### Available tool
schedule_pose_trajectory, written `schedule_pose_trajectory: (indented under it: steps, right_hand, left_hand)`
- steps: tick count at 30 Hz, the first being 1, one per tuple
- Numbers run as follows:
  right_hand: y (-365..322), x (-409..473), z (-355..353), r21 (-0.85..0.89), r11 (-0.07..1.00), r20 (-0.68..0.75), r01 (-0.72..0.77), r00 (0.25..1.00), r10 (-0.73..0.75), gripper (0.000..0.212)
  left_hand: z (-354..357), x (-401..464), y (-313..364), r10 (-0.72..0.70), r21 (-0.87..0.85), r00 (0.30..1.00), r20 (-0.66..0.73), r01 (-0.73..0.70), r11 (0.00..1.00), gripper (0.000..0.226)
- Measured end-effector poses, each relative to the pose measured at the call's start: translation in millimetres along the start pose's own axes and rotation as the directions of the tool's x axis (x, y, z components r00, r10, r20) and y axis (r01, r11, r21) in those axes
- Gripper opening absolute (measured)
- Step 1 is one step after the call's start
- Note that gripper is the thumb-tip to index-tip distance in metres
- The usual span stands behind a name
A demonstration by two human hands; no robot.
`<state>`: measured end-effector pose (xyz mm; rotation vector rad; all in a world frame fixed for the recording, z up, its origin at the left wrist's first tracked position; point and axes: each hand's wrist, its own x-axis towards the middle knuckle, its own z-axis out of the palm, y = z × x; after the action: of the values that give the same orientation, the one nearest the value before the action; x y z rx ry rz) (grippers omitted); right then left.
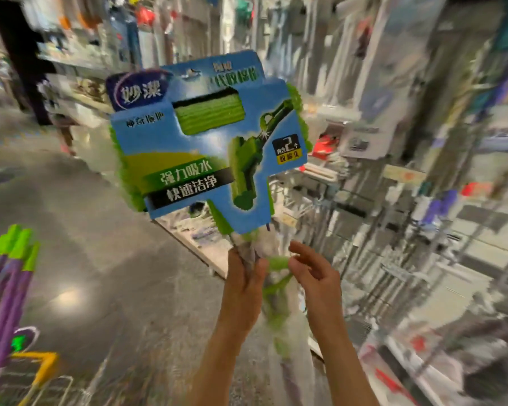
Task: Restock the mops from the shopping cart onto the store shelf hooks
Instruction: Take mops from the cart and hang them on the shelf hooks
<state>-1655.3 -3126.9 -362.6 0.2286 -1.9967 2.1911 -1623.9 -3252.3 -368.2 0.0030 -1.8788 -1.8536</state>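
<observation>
Two hands (pixel 279 276) raised, gripping mop (pixel 206 136)

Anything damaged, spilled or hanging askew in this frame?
Nothing clearly wrong. The mop is held tilted, head up, in the left hand, not yet hung; the right hand is beside it. The shelves are too blurred to judge.

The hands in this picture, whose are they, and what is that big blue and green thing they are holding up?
There is no machine here. A person wears a camera on the head, so you see their own two hands from above. The left hand grips the handle of a mop, whose green sponge head sits in a blue cardboard sleeve. The right hand is beside it with fingers loosely curled; whether it touches the handle is too blurry to tell. More mops stand in a cart at lower left. Store shelves are on the right.
</observation>
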Motion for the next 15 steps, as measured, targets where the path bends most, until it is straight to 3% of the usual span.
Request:
schedule_pose_trajectory:
  steps: [3,6,7,10,15]
  right_hand:
    - [-17.1,1.0,-45.4,0.053,0.999,0.006,0.004,1.0,-0.004,0.023]
    - [-39.4,8.8,-83.9,0.074,0.996,0.006,0.039,0.999,-0.04,0.058]
    - [-47.5,12.1,-93.9,0.061,0.997,-0.002,0.057,0.998,-0.057,0.06]
    - [-69.4,23.0,-133.7,-0.003,0.998,-0.08,0.063,0.995,-0.063,0.039]
    - [-94.6,29.2,-188.1,0.053,0.999,-0.182,0.009,0.983,0.001,0.019]
  left_hand:
    - [42.8,-17.7,-0.8,-0.011,0.01,0.995,0.098,0.01,1.0,0.044]
    - [85.4,-32.5,-2.6,-0.021,-0.028,0.978,0.207,0.027,0.999,0.045]
    - [97.5,-35.3,-1.4,-0.034,-0.032,0.968,0.247,0.044,0.999,0.045]
    - [137.0,-46.3,6.0,-0.09,-0.066,0.919,0.383,0.125,0.99,0.051]
    - [182.1,-54.8,15.9,-0.1,-0.047,0.826,0.555,0.151,0.987,0.05]
